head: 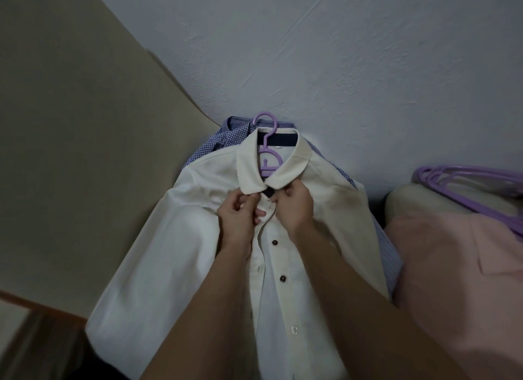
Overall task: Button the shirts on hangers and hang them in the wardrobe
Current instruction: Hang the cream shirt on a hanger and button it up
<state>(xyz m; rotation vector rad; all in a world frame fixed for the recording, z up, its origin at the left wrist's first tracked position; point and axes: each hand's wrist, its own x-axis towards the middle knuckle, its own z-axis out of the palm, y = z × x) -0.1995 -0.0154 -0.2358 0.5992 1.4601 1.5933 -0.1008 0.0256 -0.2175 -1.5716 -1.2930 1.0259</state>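
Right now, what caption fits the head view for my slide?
Left hand and right hand pinch the placket of a white shirt on a purple hanger.

We see a pale textured wall (339, 54) crossed by thin raised lines. At left we tag a big beige padded surface (70, 125), with a brown wooden strip (42, 303) under it. A rounded beige cushion (418, 198) sits right, against the wall.

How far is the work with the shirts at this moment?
Done: the white shirt is on its purple hanger. In hand: the left hand and right hand pinch its front just below the collar. Left: the dark buttons lower down look unfastened, a pink garment lies beside spare hangers, and no wardrobe is in view.
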